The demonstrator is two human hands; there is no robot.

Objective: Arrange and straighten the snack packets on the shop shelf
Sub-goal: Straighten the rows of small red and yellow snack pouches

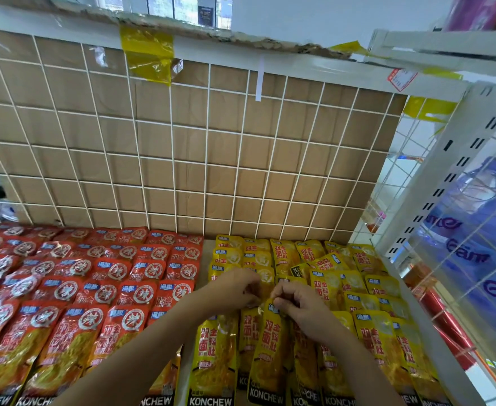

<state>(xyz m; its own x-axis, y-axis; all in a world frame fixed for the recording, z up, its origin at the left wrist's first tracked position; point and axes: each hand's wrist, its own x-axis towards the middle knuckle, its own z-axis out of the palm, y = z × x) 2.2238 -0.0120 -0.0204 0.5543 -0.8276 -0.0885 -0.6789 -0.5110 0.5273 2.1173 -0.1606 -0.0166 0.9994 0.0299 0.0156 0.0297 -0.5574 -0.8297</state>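
Wire grid back panel point(199, 148), cardboard-backed, far side; shelf point(425, 323) beneath it; red packets point(94, 288), left half, in rows; yellow packets point(366, 288), right half, far rows askew and overlapping; held packet point(267, 347), yellow, near centre, lying over its neighbours, long axis near-to-far, header end far, tilted slightly; right hand point(305, 309), grip pinched on its far edge; left hand point(235, 288) just beside, fingers curled, hold not discernible. Step, judged: squaring this packet; next, lay it parallel within its column.
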